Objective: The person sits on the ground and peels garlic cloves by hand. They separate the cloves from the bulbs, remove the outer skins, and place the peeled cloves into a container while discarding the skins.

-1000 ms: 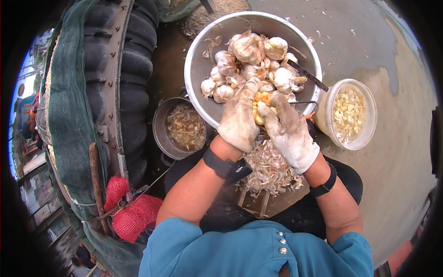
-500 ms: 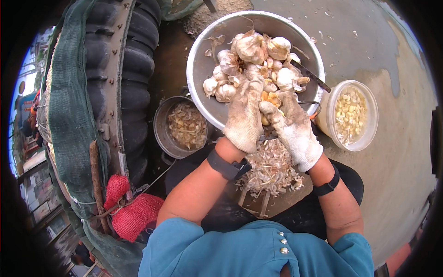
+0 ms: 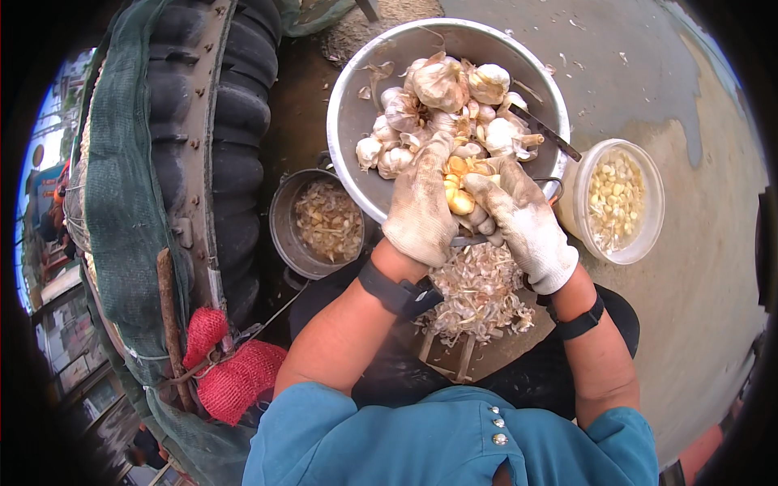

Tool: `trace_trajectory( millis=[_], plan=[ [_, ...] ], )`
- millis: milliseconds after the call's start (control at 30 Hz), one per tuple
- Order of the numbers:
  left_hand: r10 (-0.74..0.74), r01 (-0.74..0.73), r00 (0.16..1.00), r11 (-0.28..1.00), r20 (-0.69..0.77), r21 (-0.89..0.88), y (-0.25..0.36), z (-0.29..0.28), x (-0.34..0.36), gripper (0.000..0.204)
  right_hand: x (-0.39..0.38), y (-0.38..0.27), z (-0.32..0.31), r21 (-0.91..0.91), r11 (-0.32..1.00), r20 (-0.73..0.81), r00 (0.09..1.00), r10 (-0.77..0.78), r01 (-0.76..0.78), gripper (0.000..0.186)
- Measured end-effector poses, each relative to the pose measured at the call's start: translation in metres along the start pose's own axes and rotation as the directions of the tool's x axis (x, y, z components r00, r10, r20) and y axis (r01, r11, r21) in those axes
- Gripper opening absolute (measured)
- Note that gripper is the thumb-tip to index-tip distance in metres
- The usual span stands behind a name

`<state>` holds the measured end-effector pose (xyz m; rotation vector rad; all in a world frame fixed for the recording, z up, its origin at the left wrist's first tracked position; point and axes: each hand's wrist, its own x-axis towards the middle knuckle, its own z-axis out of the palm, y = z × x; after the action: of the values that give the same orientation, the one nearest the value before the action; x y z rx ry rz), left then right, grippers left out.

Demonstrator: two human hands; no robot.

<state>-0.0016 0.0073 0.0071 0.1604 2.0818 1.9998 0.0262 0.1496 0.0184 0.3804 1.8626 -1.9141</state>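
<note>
Between my two gloved hands, over the near edge of a wide metal basin (image 3: 342, 174), is a yellowish, partly bare garlic bulb (image 3: 459, 194). My left hand (image 3: 423, 209) grips it from the left, with the fingers pointing up into the basin. My right hand (image 3: 528, 223) has its thumb and curled fingers against the right side. The gloves are off-white and stained at the fingers. Whole garlic bulbs (image 3: 442, 84) in papery skin are heaped just beyond my hands. A dark-bladed knife (image 3: 553, 136) lies across the basin's right rim.
A clear plastic tub (image 3: 653, 202) of peeled cloves stands right of the basin. On the left is a metal pot (image 3: 284, 223) holding skins and bits. Garlic skins (image 3: 478, 300) pile up below my hands. A large black tyre (image 3: 243, 113) and red mesh bags (image 3: 239, 381) line the left.
My hands have drawn slightly apart, and the right one has shifted a little down and right. More of the yellowish garlic bulb shows between them.
</note>
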Motion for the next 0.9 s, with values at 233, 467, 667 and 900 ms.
trace_trajectory(
  millis=[233, 467, 667, 900],
  plan=[
    [0.121, -0.148, 0.987, 0.936, 0.104, 0.319, -0.002, -0.003, -0.005, 0.036, 0.008, 0.035, -0.015, -0.562, 0.69, 0.098, 0.865, -0.492, 0.456, 0.034],
    [0.134, -0.212, 0.975, 0.806, 0.178, 0.553, 0.002, -0.008, -0.002, 0.045, -0.004, 0.005, -0.002, 0.261, 0.948, -0.039, 0.979, 0.198, -0.182, 0.038],
    [-0.018, 0.016, 0.999, 0.998, 0.035, 0.057, 0.008, -0.001, 0.002, 0.044, -0.003, 0.012, -0.003, 0.552, 0.821, 0.052, 0.989, 0.139, -0.144, 0.036],
    [0.104, -0.104, 0.994, 0.901, 0.023, 0.421, -0.007, -0.016, 0.01, 0.048, -0.001, 0.024, -0.016, 0.372, 0.928, 0.104, 0.991, -0.079, 0.035, 0.04]
  ],
)
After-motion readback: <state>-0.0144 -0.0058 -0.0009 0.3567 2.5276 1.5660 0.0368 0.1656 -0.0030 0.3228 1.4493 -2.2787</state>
